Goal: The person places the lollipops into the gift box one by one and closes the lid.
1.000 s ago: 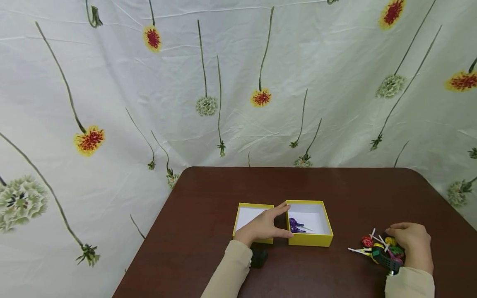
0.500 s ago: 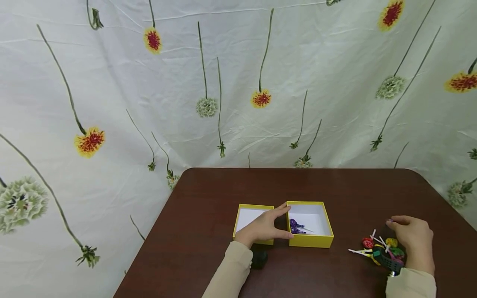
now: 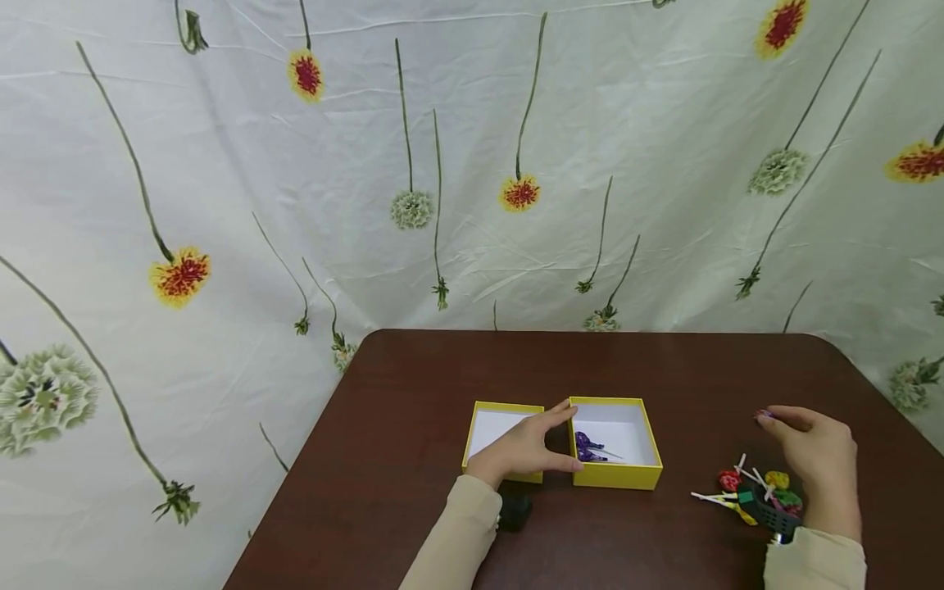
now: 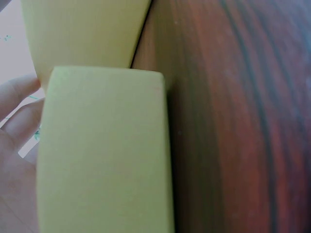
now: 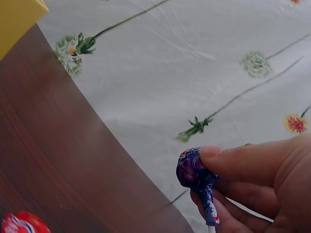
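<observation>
A purple-blue wrapped lollipop (image 5: 193, 171) is pinched between thumb and fingers of my right hand (image 3: 820, 455), raised beyond the pile; its white stick points down in the right wrist view. My left hand (image 3: 518, 449) holds the left side of an open yellow box (image 3: 618, 477), thumb at the front corner and fingers at the back one. Inside that white-lined box lie purple lollipops (image 3: 587, 447) by the left wall. Under my right forearm, partly hidden by the wrist camera, sits a pile with red (image 3: 729, 480), yellow, green and pink lollipops.
A second yellow box part (image 3: 490, 419), white inside, stands left of the box, partly covered by my left hand. The dark brown table (image 3: 413, 459) ends at a flower-print cloth (image 3: 472, 246) behind it.
My right hand has risen away from the pile, moving forward with the purple-blue lollipop. My left hand has stayed on the box.
</observation>
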A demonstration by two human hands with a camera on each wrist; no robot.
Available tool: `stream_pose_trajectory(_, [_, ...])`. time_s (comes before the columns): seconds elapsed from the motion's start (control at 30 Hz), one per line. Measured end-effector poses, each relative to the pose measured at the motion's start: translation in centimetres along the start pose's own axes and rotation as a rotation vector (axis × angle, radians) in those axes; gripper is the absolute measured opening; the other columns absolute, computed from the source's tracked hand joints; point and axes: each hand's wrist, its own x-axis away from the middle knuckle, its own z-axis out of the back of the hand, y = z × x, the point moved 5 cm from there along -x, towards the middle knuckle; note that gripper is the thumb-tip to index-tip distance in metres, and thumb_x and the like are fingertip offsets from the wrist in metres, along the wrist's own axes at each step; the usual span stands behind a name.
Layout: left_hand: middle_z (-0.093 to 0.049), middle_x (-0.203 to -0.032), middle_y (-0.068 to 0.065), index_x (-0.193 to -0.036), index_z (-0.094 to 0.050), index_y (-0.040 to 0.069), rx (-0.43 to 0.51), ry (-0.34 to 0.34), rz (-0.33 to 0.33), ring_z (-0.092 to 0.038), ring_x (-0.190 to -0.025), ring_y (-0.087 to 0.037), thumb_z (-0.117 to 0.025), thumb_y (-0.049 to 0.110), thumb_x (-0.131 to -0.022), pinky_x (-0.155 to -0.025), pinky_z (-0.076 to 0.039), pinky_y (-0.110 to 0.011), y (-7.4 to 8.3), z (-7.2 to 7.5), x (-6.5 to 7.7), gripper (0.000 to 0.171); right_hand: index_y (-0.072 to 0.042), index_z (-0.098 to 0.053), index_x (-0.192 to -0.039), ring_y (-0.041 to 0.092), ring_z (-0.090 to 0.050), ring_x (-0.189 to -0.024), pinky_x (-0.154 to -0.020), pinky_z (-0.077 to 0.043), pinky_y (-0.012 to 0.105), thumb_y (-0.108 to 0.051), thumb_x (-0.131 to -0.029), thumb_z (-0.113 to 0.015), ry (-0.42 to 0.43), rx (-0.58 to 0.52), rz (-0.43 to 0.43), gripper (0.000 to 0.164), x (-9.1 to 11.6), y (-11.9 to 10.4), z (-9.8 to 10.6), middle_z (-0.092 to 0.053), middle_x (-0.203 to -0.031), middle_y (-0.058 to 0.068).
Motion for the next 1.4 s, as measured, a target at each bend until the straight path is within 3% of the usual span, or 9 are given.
stream_pose_trajectory(0.07, [-0.017,-0.166,0.019,-0.159,-0.03,0.03,-0.004,-0.001,0.001,-0.024,-0.154,-0.02,-0.076,0.047,-0.086,-0.121,-0.031,-0.05,0.0,0.0,0.0,0.088,0.004,-0.067,-0.125,0.045,-0.058,-0.113,-0.068,-0.044,0.034,-0.034,-0.099,-0.063,0.001,-0.013,0.015,0.047,0.1,-0.5,-0.4,-0.063,-0.129,0.03])
stream_pose_trajectory(0.3, [-0.017,-0.166,0.019,-0.158,-0.03,0.034,-0.002,0.0,0.011,-0.024,-0.154,-0.02,-0.077,0.047,-0.086,-0.121,-0.031,-0.05,0.0,0.0,-0.1,0.087,0.003,-0.064,-0.129,0.049,-0.052,-0.119,-0.084,-0.047,0.058,-0.038,-0.101,-0.058,-0.054,-0.058,0.085,0.049,0.7,-3.3,-1.6,-0.057,-0.135,0.032])
stream_pose_trajectory(0.63, [-0.017,-0.166,0.019,-0.158,-0.03,0.033,-0.005,-0.006,0.013,-0.024,-0.154,-0.02,-0.077,0.047,-0.086,-0.121,-0.031,-0.05,0.0,0.0,-0.1,0.088,0.0,-0.065,-0.131,0.046,-0.057,-0.118,-0.092,-0.049,0.062,-0.029,-0.102,-0.059,-0.11,-0.111,0.182,0.041,1.9,-7.2,-3.7,-0.061,-0.132,0.029])
stream_pose_trajectory(1.0, [-0.019,-0.166,0.016,-0.158,-0.03,0.033,-0.021,0.001,0.024,-0.026,-0.153,-0.023,-0.077,0.047,-0.085,-0.119,-0.033,-0.051,0.0,-0.1,0.0,0.088,-0.001,-0.069,-0.126,0.04,-0.065,-0.111,-0.087,-0.058,0.051,-0.02,-0.099,-0.064,-0.195,-0.104,0.346,0.033,3.2,-10.8,-6.5,-0.069,-0.124,0.024])
stream_pose_trajectory(1.4, [-0.021,-0.167,0.01,-0.158,-0.032,0.029,-0.033,0.003,0.026,-0.028,-0.152,-0.024,-0.075,0.049,-0.085,-0.119,-0.033,-0.051,0.2,0.0,-0.2,0.087,0.0,-0.075,-0.111,0.029,-0.072,-0.091,-0.079,-0.061,0.044,-0.006,-0.092,-0.071,-0.301,-0.102,0.513,0.02,4.4,-13.5,-10.6,-0.076,-0.104,0.018])
